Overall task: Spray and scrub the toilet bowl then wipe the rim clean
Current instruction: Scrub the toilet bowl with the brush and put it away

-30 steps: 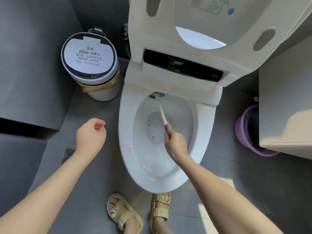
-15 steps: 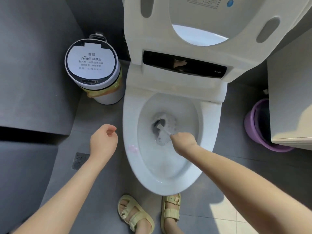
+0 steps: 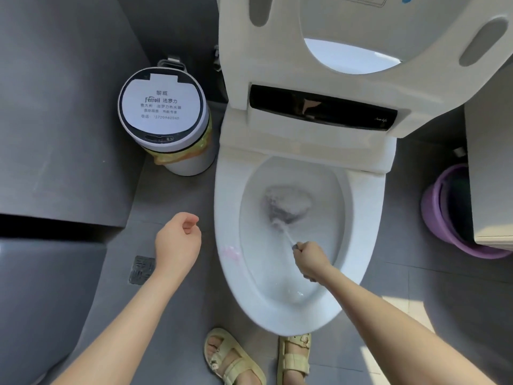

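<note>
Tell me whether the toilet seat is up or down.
Up. The toilet seat is tilted back above the bowl, its underside bumpers facing the camera, and the bare rim is exposed.

The grey tiled floor (image 3: 194,301) carries a white ceramic toilet (image 3: 363,218) in the middle. A round white plastic waste bin (image 3: 163,112) lined with a yellow bag stands just beside it on the left, and a purple plastic basin (image 3: 433,212) sits on the right, partly hidden behind a white cabinet (image 3: 488,162). A small square metal floor drain (image 3: 140,269) is set into the tiles left of the bowl, two feet in pale yellow strapped sandals (image 3: 233,362) stand at the toilet's front edge, and a patch of sunlight (image 3: 399,304) lies on the tiles at the lower right.
</note>
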Demonstrator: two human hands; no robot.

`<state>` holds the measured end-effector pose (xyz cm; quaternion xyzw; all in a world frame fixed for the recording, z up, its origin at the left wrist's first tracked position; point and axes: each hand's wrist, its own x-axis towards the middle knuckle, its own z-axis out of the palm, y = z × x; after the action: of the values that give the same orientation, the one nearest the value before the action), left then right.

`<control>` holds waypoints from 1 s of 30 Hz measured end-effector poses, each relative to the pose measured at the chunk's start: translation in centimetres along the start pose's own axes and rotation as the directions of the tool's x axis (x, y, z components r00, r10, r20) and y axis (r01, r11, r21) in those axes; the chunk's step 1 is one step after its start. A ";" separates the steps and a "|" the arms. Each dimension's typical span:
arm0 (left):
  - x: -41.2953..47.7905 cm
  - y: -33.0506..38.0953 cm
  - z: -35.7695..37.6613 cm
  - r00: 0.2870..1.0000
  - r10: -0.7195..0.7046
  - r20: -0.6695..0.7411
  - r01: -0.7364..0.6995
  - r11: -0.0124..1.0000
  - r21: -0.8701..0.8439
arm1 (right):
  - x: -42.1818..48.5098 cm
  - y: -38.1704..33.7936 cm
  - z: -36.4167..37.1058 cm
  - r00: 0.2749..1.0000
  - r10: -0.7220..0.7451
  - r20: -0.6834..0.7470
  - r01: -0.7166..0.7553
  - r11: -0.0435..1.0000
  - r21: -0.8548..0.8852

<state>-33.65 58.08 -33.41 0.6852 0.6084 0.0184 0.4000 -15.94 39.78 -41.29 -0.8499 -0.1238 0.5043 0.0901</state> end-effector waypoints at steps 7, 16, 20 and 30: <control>-1.2 -0.3 -0.6 0.999 -0.038 0.012 0.038 0.999 0.003 | -14.0 7.3 -2.8 0.940 -0.261 0.221 0.313 0.917 -0.248; -3.1 0.4 -0.7 1.000 0.000 0.007 0.000 0.999 0.049 | -5.5 -0.5 -3.6 0.818 -0.572 0.068 0.447 0.555 -0.701; -3.9 0.2 -0.3 0.999 -0.041 0.002 0.041 0.998 0.054 | -8.4 3.7 -7.1 0.770 -0.556 0.314 0.551 0.329 -0.767; -3.6 2.3 1.3 0.999 -0.044 -0.028 0.044 0.999 0.000 | -2.3 -2.8 -5.8 0.820 -0.560 0.122 0.404 0.414 -0.816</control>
<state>-32.01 54.49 -31.32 0.6713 0.6290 0.0192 0.3916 -12.24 41.56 -35.86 -0.7594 -0.5719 0.2668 -0.1586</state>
